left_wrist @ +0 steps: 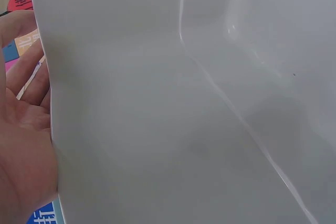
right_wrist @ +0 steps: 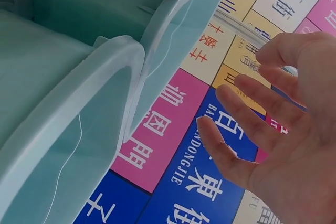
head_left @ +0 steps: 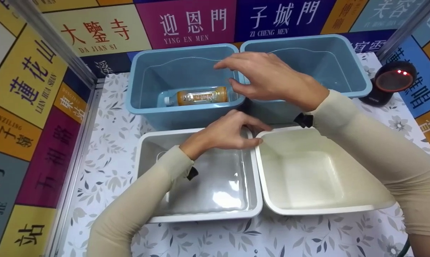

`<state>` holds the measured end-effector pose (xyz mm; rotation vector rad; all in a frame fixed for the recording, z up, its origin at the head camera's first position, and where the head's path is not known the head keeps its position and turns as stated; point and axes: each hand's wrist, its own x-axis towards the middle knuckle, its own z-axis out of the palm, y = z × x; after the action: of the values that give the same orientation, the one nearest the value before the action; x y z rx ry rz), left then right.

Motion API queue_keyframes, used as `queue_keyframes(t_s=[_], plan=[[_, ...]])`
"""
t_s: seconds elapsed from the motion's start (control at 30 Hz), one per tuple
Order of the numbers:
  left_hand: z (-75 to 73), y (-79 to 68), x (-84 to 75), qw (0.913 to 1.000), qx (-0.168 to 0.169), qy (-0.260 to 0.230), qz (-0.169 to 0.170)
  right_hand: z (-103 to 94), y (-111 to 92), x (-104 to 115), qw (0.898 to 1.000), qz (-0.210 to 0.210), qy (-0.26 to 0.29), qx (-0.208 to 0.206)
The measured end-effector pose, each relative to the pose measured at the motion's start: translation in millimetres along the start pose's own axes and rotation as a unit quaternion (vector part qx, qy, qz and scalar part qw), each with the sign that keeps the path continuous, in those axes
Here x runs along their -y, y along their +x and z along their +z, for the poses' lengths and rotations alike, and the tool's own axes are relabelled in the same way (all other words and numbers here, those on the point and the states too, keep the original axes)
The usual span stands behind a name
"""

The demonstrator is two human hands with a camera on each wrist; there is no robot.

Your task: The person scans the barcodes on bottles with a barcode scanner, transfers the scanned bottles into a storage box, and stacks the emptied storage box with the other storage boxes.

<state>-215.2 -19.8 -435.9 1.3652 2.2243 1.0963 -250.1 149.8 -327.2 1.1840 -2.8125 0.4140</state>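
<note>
My right hand (head_left: 266, 76) hovers over the place where the two blue bins meet, its fingers spread and loosely bent, holding nothing. In the right wrist view the same hand (right_wrist: 289, 129) stands apart from the blue rims. Below it, my left hand (head_left: 227, 130) reaches over the left white bin (head_left: 200, 216), thumb and fingertips right at the corner of the right white bin (head_left: 318, 212). Its fingers look relaxed in the left wrist view, partly hidden behind a pale bin wall (left_wrist: 121, 108). A bottle with an orange label (head_left: 202, 96) lies on its side in the left blue bin (head_left: 140, 92).
The right blue bin (head_left: 357, 67) stands behind the right white bin. A black device with red lights (head_left: 395, 76) is at the far right. Leaf-patterned cloth (head_left: 107, 171) covers the table. Printed panels (head_left: 33, 75) on metal posts enclose the back and sides.
</note>
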Motion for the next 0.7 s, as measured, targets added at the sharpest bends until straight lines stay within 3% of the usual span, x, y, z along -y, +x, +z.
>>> queue_keyframes(t_s=[0.27,0.53,0.7], plan=[[-0.9,-0.4,0.1,0.9999,0.003,-0.007,-0.008,-4.8,-11,3,1.000,-0.002,0.006,-0.012],[0.7,1.0,0.0,0.9999,0.003,-0.011,0.004,-8.3,-27,-4,1.000,0.004,0.002,-0.030],[1.5,0.5,0.4,0.9999,0.003,-0.012,0.005,-9.2,-38,-9,1.000,0.019,-0.001,-0.022]])
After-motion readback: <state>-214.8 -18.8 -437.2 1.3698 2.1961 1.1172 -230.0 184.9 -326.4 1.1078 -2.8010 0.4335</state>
